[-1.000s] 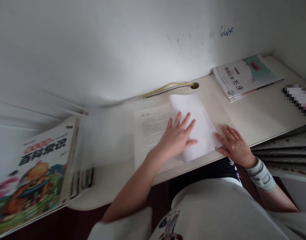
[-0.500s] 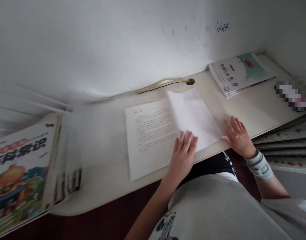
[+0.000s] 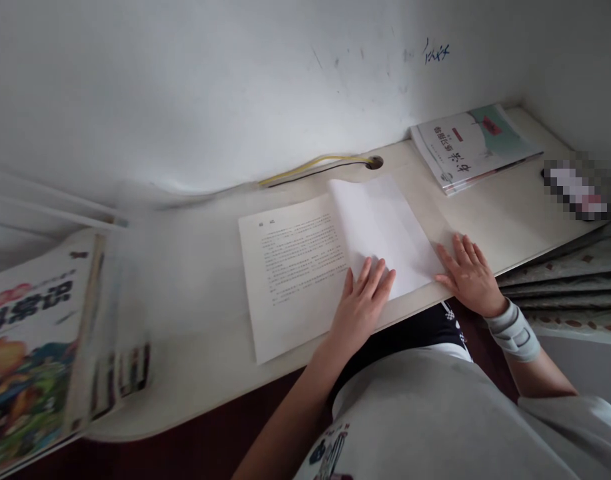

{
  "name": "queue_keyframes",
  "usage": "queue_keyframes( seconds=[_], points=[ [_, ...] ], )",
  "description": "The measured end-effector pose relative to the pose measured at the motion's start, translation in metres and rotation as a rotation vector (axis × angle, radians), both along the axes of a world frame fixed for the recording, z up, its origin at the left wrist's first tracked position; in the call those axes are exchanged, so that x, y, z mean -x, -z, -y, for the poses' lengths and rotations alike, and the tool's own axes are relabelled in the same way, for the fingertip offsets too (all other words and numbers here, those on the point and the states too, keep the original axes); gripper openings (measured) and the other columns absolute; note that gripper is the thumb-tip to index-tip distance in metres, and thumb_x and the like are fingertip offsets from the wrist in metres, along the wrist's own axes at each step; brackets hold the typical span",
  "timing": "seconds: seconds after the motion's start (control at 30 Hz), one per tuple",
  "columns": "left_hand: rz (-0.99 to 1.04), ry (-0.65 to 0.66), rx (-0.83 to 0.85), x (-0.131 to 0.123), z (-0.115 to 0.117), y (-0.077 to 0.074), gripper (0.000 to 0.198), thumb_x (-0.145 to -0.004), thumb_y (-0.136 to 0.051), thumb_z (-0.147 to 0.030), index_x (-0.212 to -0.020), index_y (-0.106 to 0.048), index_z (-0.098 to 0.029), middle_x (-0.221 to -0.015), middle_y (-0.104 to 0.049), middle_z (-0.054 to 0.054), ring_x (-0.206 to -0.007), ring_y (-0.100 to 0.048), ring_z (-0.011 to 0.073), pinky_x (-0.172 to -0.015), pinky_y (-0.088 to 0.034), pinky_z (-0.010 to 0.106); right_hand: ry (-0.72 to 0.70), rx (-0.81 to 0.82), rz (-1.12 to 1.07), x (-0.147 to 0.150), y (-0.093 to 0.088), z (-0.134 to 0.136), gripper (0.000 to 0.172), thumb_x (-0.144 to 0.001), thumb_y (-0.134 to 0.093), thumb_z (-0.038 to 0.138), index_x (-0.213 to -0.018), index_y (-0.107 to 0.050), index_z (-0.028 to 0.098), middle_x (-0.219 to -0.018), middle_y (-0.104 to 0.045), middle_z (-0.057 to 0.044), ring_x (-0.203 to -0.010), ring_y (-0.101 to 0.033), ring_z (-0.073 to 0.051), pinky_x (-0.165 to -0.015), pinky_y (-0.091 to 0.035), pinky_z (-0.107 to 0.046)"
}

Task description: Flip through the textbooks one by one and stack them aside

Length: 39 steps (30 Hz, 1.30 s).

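An opened booklet point(image 3: 298, 280) lies on the white desk, its left page printed with small text. The blank white right page point(image 3: 390, 233) bulges up along its left side. My left hand point(image 3: 364, 297) rests with fingers spread on the lower part of the booklet, across the inner edge of the blank page. Flat on the desk just right of that page lies my right hand point(image 3: 469, 275), fingers apart, its thumb close to the page's lower right corner. Neither hand grips anything. A grey band wraps my right wrist.
Several stacked booklets point(image 3: 478, 147) lie at the back right of the desk point(image 3: 195, 333). Beyond them is a blurred-out dark object point(image 3: 578, 190). Yellow and black cables point(image 3: 315, 163) run into a hole by the wall. Colourful books point(image 3: 30, 353) stand at the left.
The view has shifted slightly, so the desk items sit a little further left. My left hand's fingers are spread a bit wider on the booklet. Little else differs.
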<state>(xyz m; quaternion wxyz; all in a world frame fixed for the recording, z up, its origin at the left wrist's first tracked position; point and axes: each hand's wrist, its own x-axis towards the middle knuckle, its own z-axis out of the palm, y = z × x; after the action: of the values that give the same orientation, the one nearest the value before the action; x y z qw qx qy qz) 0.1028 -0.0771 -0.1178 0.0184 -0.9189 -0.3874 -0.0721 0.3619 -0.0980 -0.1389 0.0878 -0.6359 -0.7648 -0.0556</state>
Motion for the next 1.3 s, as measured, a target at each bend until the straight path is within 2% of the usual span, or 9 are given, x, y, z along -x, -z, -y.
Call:
queue_keyframes(
  seconds=[0.2,0.3,0.47,0.73,0.97,1.13,1.3],
  points=[
    [0.003,0.016,-0.009,-0.004,-0.002,0.002,0.047,-0.091,-0.034,-0.009,-0.135,-0.044,-0.020,-0.142,-0.043,0.012,-0.139,-0.022,0.0290,-0.108,-0.029,0.058,-0.008,-0.003,-0.012,-0.001,0.001,0.000,0.063,-0.088,-0.041,0.055,-0.140,-0.040,0.019,-0.150,-0.027,-0.017,-0.138,-0.023,-0.036,-0.107,-0.029,-0.051],
    [0.022,-0.035,-0.023,-0.010,-0.003,0.002,0.044,-0.092,-0.035,-0.013,-0.135,-0.045,-0.020,-0.141,-0.044,0.013,-0.139,-0.021,0.0294,-0.108,-0.029,0.057,-0.005,0.007,-0.017,-0.001,-0.001,0.000,0.064,-0.089,-0.038,0.055,-0.141,-0.038,0.018,-0.151,-0.025,-0.017,-0.139,-0.021,-0.035,-0.107,-0.027,-0.052],
    [0.012,-0.034,0.000,-0.020,-0.004,0.000,0.043,-0.093,-0.035,-0.014,-0.133,-0.047,-0.018,-0.142,-0.043,0.014,-0.138,-0.024,0.0315,-0.107,-0.029,0.060,-0.002,0.011,0.000,0.000,-0.002,0.000,0.066,-0.089,-0.035,0.057,-0.139,-0.041,0.015,-0.148,-0.030,-0.019,-0.138,-0.024,-0.036,-0.107,-0.028,-0.050],
    [0.029,-0.080,0.019,-0.013,-0.003,0.004,0.040,-0.091,-0.038,-0.011,-0.127,-0.053,-0.019,-0.139,-0.046,0.016,-0.136,-0.029,0.0337,-0.104,-0.030,0.063,0.002,0.008,-0.005,0.000,-0.001,-0.001,0.067,-0.089,-0.036,0.058,-0.140,-0.040,0.015,-0.150,-0.027,-0.019,-0.138,-0.021,-0.035,-0.107,-0.027,-0.051],
    [0.034,-0.032,-0.003,-0.024,-0.003,0.002,0.041,-0.090,-0.042,-0.013,-0.129,-0.051,-0.021,-0.140,-0.045,0.015,-0.136,-0.028,0.0362,-0.102,-0.031,0.064,0.002,-0.010,0.003,0.001,-0.001,0.000,0.070,-0.087,-0.038,0.060,-0.138,-0.042,0.013,-0.146,-0.033,-0.022,-0.137,-0.026,-0.036,-0.107,-0.029,-0.050],
    [0.032,0.032,-0.024,-0.022,-0.006,0.001,0.041,-0.091,-0.040,-0.012,-0.129,-0.051,-0.019,-0.140,-0.046,0.014,-0.135,-0.032,0.0362,-0.100,-0.034,0.063,0.002,-0.015,0.004,0.002,-0.001,0.000,0.069,-0.087,-0.038,0.059,-0.138,-0.043,0.013,-0.145,-0.034,-0.023,-0.136,-0.027,-0.037,-0.107,-0.029,-0.050],
    [0.048,0.016,-0.011,-0.026,-0.013,0.003,0.042,-0.091,-0.040,-0.013,-0.131,-0.050,-0.020,-0.141,-0.044,0.015,-0.137,-0.028,0.0345,-0.103,-0.032,0.061,0.002,-0.012,-0.005,0.001,0.000,-0.001,0.070,-0.087,-0.038,0.060,-0.138,-0.043,0.012,-0.145,-0.033,-0.024,-0.136,-0.027,-0.037,-0.107,-0.028,-0.050]
  ],
)
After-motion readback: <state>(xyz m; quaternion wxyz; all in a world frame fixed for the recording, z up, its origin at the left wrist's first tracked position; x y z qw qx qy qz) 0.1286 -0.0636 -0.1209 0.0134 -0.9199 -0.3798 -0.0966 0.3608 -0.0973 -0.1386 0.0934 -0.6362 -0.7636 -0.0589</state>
